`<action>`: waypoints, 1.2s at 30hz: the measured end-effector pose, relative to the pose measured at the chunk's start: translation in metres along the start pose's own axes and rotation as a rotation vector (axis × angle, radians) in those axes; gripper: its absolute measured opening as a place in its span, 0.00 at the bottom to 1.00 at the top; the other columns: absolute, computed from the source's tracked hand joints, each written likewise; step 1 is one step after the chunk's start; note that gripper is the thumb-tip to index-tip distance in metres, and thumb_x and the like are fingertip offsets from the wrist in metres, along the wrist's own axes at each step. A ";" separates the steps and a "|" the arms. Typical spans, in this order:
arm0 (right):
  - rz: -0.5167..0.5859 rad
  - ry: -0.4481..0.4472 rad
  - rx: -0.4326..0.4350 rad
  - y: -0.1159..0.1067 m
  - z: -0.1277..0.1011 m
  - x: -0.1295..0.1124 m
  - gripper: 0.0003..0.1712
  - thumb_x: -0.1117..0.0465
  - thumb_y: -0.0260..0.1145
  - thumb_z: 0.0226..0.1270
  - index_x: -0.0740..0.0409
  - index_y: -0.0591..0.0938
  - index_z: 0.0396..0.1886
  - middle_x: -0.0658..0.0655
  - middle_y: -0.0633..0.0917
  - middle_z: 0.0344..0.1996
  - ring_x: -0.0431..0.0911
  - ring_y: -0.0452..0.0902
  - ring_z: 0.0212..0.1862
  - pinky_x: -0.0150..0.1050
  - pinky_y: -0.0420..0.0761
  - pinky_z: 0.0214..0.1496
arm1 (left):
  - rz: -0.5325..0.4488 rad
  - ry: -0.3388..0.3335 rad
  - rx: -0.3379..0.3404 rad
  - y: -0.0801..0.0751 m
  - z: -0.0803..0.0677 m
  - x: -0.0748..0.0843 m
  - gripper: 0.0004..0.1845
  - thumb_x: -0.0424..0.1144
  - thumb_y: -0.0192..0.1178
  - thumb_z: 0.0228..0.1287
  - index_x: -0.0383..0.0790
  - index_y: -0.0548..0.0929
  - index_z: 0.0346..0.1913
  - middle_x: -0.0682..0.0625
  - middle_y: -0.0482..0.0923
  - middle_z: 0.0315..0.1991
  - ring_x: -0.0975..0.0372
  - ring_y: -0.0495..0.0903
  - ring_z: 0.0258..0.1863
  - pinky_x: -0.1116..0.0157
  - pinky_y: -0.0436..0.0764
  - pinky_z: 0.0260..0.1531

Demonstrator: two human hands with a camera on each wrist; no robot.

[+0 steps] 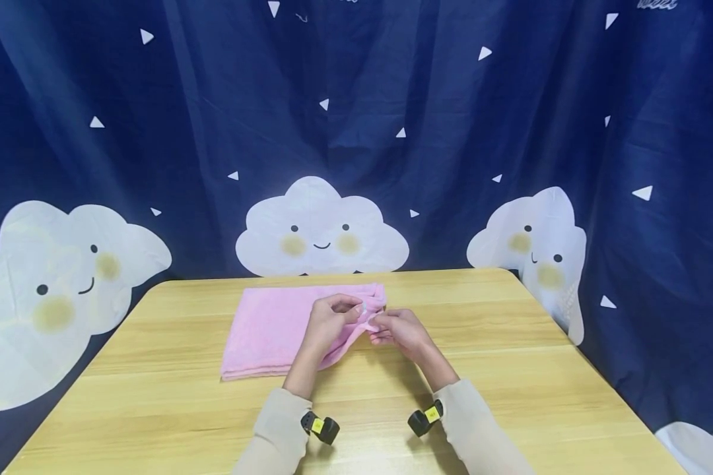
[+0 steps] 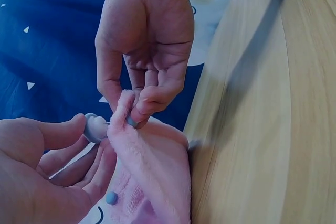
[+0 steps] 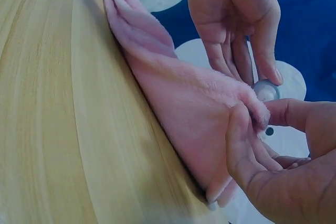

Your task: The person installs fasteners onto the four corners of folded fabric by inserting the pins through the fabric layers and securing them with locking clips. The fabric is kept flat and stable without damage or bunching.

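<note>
A folded pink plush cloth (image 1: pixel 273 323) lies on the table, its right front corner lifted between the hands. My left hand (image 1: pixel 327 323) pinches a small pale grey, round, cap-like piece (image 2: pixel 95 128) between thumb and fingers. A thin pin-like line runs from this piece to the cloth's edge; whether it goes through cannot be seen. My right hand (image 1: pixel 404 332) grips the folded edge with thumb and fingers, just beside the round piece. A small blue-grey bit (image 2: pixel 131 122) shows by its fingertips, and a blue-grey dot (image 2: pixel 111 198) sits lower on the cloth.
The light wooden table (image 1: pixel 511 396) extends around the cloth. Behind it hangs a dark blue curtain (image 1: pixel 356 145) printed with white clouds and triangles. Each wrist wears a black camera band, the left one (image 1: pixel 321 427) and the right one (image 1: pixel 426 417) both above the tabletop.
</note>
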State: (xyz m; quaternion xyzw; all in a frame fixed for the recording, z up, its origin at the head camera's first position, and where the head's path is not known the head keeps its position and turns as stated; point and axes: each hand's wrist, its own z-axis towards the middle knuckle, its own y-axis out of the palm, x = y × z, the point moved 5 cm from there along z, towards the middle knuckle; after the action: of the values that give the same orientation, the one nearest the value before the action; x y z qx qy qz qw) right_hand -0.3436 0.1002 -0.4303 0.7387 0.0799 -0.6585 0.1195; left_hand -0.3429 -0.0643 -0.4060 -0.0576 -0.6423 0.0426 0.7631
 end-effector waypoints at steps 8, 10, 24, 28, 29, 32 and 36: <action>0.019 -0.004 -0.006 0.000 0.002 0.002 0.15 0.68 0.60 0.69 0.78 0.77 0.49 0.54 0.85 0.27 0.41 0.85 0.30 0.34 0.87 0.40 | -0.001 0.021 -0.024 0.002 -0.002 0.000 0.10 0.31 0.70 0.60 0.36 0.90 0.45 0.43 0.89 0.45 0.54 0.87 0.50 0.59 0.83 0.55; 0.022 -0.006 -0.011 0.000 0.002 0.002 0.17 0.68 0.60 0.70 0.79 0.77 0.51 0.54 0.85 0.28 0.41 0.85 0.30 0.35 0.87 0.40 | 0.003 0.023 -0.030 0.002 -0.002 -0.001 0.09 0.31 0.70 0.60 0.36 0.90 0.44 0.43 0.90 0.44 0.54 0.87 0.49 0.60 0.83 0.53; -0.002 0.013 -0.009 0.002 0.003 0.003 0.29 0.53 0.52 0.82 0.80 0.77 0.54 0.59 0.85 0.31 0.44 0.86 0.33 0.39 0.88 0.46 | 0.084 0.004 -0.048 0.002 -0.004 0.001 0.11 0.32 0.72 0.58 0.34 0.89 0.44 0.41 0.90 0.40 0.56 0.89 0.40 0.61 0.84 0.47; -0.049 0.018 0.009 0.001 0.005 0.005 0.33 0.45 0.55 0.79 0.77 0.78 0.51 0.60 0.85 0.33 0.44 0.85 0.32 0.43 0.88 0.48 | 0.092 0.004 -0.072 0.003 -0.005 0.002 0.09 0.31 0.71 0.58 0.35 0.89 0.43 0.42 0.90 0.41 0.55 0.88 0.44 0.59 0.84 0.52; -0.059 0.017 0.012 0.001 0.005 0.006 0.34 0.44 0.56 0.78 0.76 0.79 0.51 0.61 0.85 0.34 0.44 0.85 0.32 0.43 0.88 0.48 | 0.091 0.011 -0.080 0.003 -0.006 0.003 0.09 0.30 0.70 0.59 0.35 0.89 0.43 0.42 0.90 0.42 0.54 0.88 0.45 0.58 0.84 0.52; -0.084 0.009 0.014 0.001 0.005 0.006 0.32 0.45 0.59 0.76 0.76 0.79 0.51 0.63 0.85 0.35 0.43 0.84 0.31 0.42 0.88 0.46 | 0.102 0.015 -0.086 0.004 -0.007 0.004 0.10 0.31 0.71 0.59 0.35 0.89 0.44 0.43 0.90 0.43 0.54 0.88 0.46 0.58 0.84 0.53; -0.108 0.005 0.014 0.002 0.005 0.006 0.29 0.49 0.61 0.74 0.74 0.80 0.51 0.61 0.85 0.34 0.43 0.83 0.31 0.38 0.88 0.44 | 0.130 0.027 -0.088 0.004 -0.008 0.007 0.10 0.32 0.71 0.58 0.35 0.89 0.43 0.43 0.90 0.41 0.54 0.88 0.45 0.57 0.84 0.52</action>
State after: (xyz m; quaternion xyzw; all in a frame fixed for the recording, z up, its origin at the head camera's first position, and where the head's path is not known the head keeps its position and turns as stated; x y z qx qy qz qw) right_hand -0.3468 0.0970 -0.4364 0.7359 0.1154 -0.6625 0.0785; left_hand -0.3341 -0.0594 -0.4014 -0.1335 -0.6282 0.0631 0.7639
